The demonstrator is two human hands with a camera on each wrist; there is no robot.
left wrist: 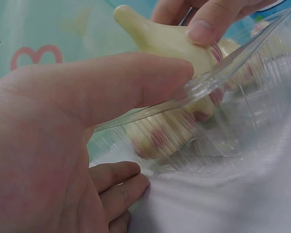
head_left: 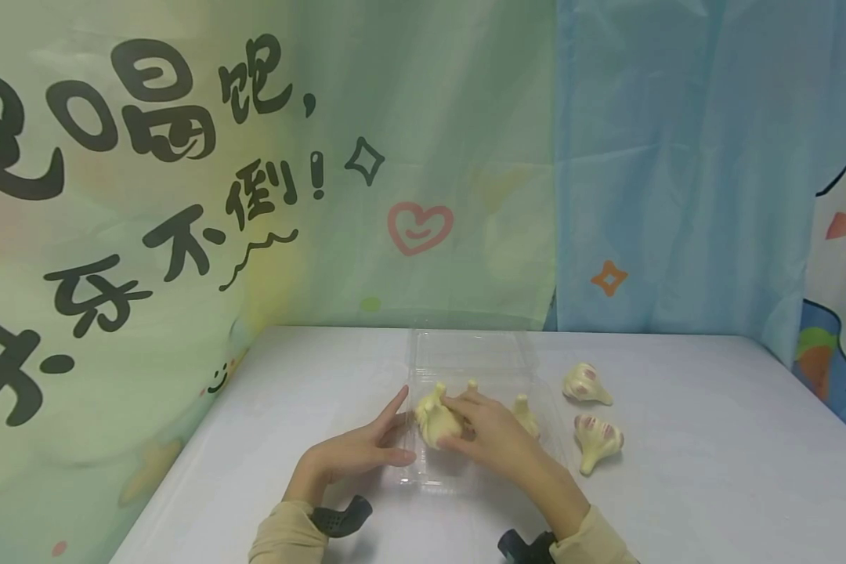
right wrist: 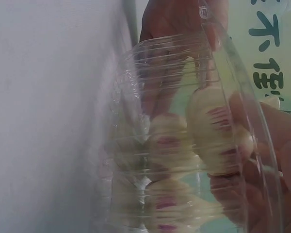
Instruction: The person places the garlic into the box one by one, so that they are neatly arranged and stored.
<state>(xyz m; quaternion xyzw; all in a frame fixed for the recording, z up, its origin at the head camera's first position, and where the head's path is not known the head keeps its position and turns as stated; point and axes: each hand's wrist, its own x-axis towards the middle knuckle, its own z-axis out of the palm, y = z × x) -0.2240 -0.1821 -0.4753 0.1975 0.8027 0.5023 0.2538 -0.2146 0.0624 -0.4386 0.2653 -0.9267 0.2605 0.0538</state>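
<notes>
Your right hand [head_left: 493, 435] has a garlic bulb [head_left: 439, 423] pinched between thumb and fingers, the gap closed down to the bulb's own width; you hold it at the left part of the clear plastic container [head_left: 433, 475], stem pointing up, its upper part above the rim and its lower part behind the clear wall; whether it touches the bulb beneath it, I cannot tell. Your left hand [head_left: 352, 454] is spread at the container's left side, thumb lying against the rim and the other fingers fairly straight just outside the wall; the thumb and fingers are well apart (how firmly the thumb presses, the views do not show). Inside the container you also have a rear bulb [head_left: 472, 386], mostly hidden by your right hand, and a right-hand bulb [head_left: 526, 417]; the lid [head_left: 472, 350] lies folded back at the far side. To the right of the container, on the white table [head_left: 712, 470], lie two more bulbs, a farther bulb [head_left: 583, 384] and a nearer bulb [head_left: 598, 440], near each other but apart; behind it all hang a green curtain [head_left: 465, 94] and a blue curtain [head_left: 677, 157].
</notes>
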